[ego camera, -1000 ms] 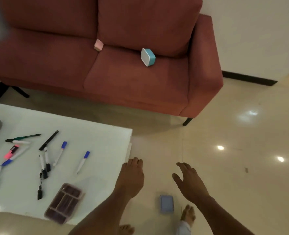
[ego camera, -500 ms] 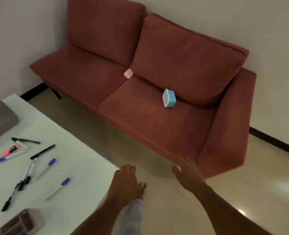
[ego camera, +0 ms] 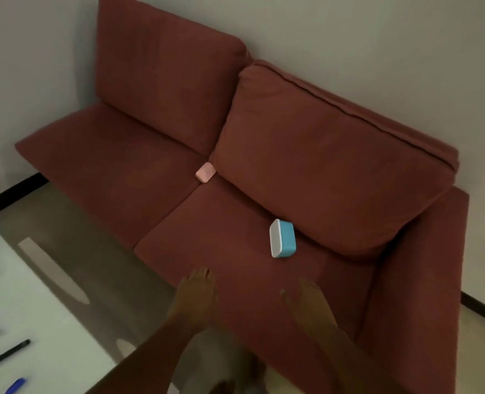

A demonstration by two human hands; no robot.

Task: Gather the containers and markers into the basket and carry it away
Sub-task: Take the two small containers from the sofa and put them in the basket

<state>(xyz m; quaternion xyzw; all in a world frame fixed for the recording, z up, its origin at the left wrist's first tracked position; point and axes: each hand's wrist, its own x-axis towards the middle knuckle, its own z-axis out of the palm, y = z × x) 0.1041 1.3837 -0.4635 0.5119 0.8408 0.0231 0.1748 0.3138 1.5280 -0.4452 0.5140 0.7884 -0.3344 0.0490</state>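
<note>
The person is reaching toward the red sofa (ego camera: 264,280) with both hands empty. The left hand (ego camera: 195,300) and the right hand (ego camera: 311,305) are hovering over the near edge of the right seat cushion, fingers spread and the grip released on each. The blue container (ego camera: 282,238) is lying on its side farther back on that cushion, touching the back pillow, just beyond the right hand. The pink container (ego camera: 205,172) is sitting far back in the seam between the two cushions. A few markers (ego camera: 3,356) are lying on the white surface (ego camera: 36,322) at the near left; no basket is in view. The step in hand appears to be collecting the containers. The next move likely calls for extending the right hand forward and closing on the blue container.
</note>
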